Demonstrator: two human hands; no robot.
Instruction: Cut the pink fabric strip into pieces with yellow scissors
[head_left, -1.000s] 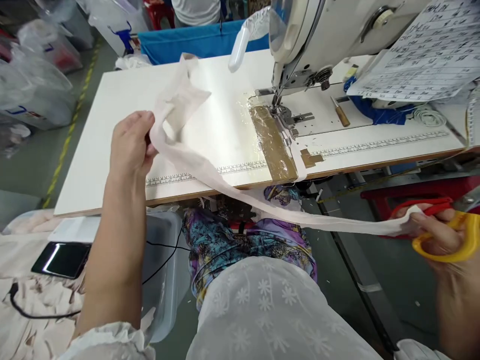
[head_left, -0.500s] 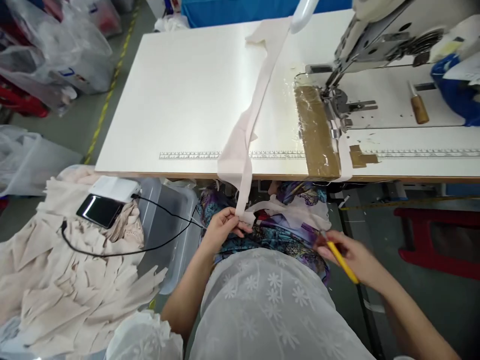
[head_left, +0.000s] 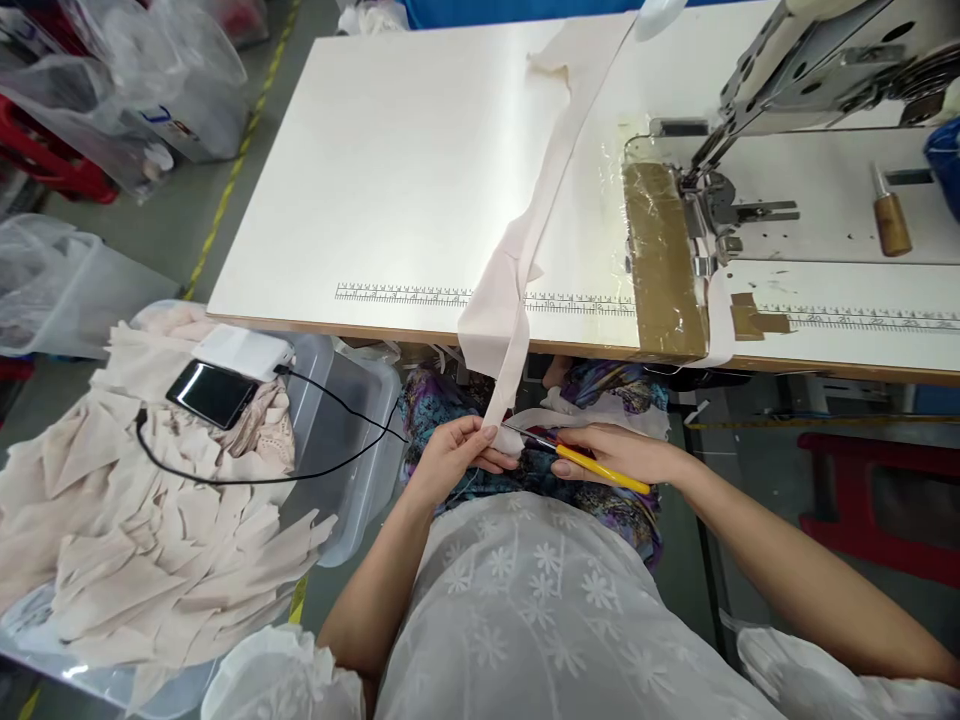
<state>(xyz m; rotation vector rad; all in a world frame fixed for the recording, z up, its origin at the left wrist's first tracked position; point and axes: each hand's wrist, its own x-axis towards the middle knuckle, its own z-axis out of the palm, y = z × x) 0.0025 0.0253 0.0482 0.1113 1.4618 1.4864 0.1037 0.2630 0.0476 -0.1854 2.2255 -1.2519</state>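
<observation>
A long pale pink fabric strip (head_left: pixel 540 210) runs down the white sewing table (head_left: pixel 390 180) and hangs over its front edge into my lap. My left hand (head_left: pixel 450 455) pinches the strip's lower end. My right hand (head_left: pixel 622 455) grips scissors with yellow handles (head_left: pixel 592 465); the blades point left and meet the strip right beside my left fingers. Both hands hover over my patterned purple-blue skirt, below the table edge.
The sewing machine (head_left: pixel 795 90) stands at the table's right, with brown tape (head_left: pixel 664 260) before its presser foot and a wooden-handled tool (head_left: pixel 891 215). At my left a clear bin (head_left: pixel 337 440) holds a pile of pink fabric pieces (head_left: pixel 127 530), a phone (head_left: pixel 212 393) and a cable.
The strip, stretched wide between raised hands, now hangs from the table. Both hands came down to my lap, and the right hand brought the scissors leftward to the strip's end.
</observation>
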